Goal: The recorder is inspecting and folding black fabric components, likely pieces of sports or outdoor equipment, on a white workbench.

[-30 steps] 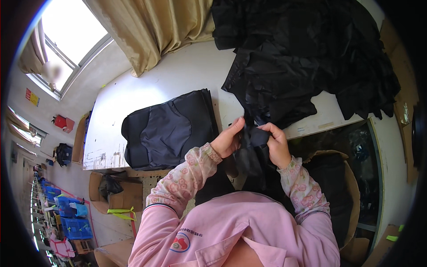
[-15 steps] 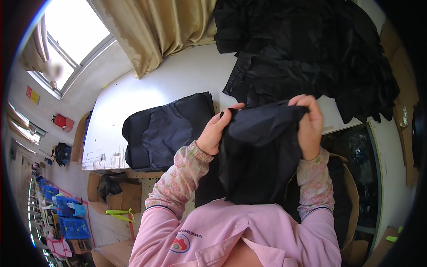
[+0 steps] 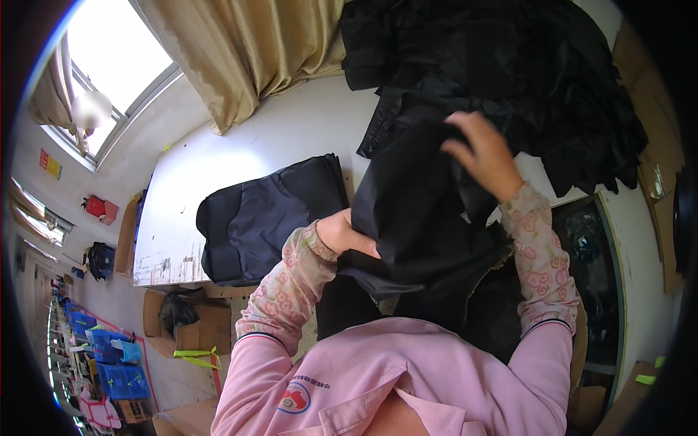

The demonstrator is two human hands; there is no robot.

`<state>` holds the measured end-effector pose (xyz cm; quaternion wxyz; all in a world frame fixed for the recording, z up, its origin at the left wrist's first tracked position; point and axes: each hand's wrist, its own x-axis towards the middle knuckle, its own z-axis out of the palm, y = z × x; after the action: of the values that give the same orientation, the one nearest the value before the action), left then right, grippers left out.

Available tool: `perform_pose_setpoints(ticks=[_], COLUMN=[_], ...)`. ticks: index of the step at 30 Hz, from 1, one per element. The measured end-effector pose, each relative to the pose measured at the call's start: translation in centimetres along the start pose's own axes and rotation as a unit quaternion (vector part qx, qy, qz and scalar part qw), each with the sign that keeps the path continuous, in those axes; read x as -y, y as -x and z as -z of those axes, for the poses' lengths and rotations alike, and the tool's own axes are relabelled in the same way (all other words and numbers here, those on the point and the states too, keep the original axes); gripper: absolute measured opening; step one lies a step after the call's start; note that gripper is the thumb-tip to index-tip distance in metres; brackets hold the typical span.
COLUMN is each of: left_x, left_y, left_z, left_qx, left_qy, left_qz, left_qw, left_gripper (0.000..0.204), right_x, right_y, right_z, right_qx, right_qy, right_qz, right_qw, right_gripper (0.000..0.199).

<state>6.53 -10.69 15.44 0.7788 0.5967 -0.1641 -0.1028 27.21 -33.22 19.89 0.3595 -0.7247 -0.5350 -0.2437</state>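
In front of my chest is a limp black fabric piece (image 3: 407,196), bunched and hanging in folds. My left hand (image 3: 347,234) is closed on its left edge, the fingers hidden under the cloth. Higher up, at the fabric's upper right, my right hand (image 3: 483,156) has its thumb and fingers apart, slightly blurred by motion; no cloth shows clearly pinched in it. To the left, a neat flat stack of black fabric pieces (image 3: 269,218) lies on the white table (image 3: 182,189).
A large loose heap of black fabric (image 3: 480,65) covers the table's far right. Gold curtains (image 3: 240,58) hang behind the table. Below its left side stands an open cardboard box (image 3: 207,330) with a dark bag inside. Blue crates (image 3: 123,381) stand far left.
My right hand has let go of the fabric's upper edge and opened. My left hand has moved down with its grip. The fabric has turned and now hangs in looser folds.
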Motion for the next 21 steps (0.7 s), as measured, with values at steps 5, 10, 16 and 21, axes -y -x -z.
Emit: perform_pose_setpoints(ticks=[5, 10, 16, 21], left_x=[-1.7, -3.1, -3.6, -4.4], left_y=[-1.3, -3.1, -6.3, -4.5], left_z=[1.4, 0.5, -0.4, 2.7], left_qx=[-0.053, -0.137, -0.230, -0.272], left_qy=[0.021, 0.077, 0.133, 0.116], left_qz=[-0.048, -0.046, -0.158, -0.249], left_qw=[0.997, 0.986, 0.951, 0.922], left_gripper=[0.043, 0.031, 0.024, 0.023], right_x=[-1.3, 10.5, 9.1, 7.6], right_y=[2.0, 0.1, 0.8, 0.6], right_z=[2.8, 3.8, 1.5, 2.5], right_qx=[0.296, 0.025, -0.051, 0.009], right_qy=[-0.121, -0.219, -0.126, -0.106], right_qz=[-0.249, -0.046, -0.084, -0.094], right_qw=[0.914, 0.974, 0.987, 0.990], right_gripper=[0.043, 0.042, 0.026, 0.023])
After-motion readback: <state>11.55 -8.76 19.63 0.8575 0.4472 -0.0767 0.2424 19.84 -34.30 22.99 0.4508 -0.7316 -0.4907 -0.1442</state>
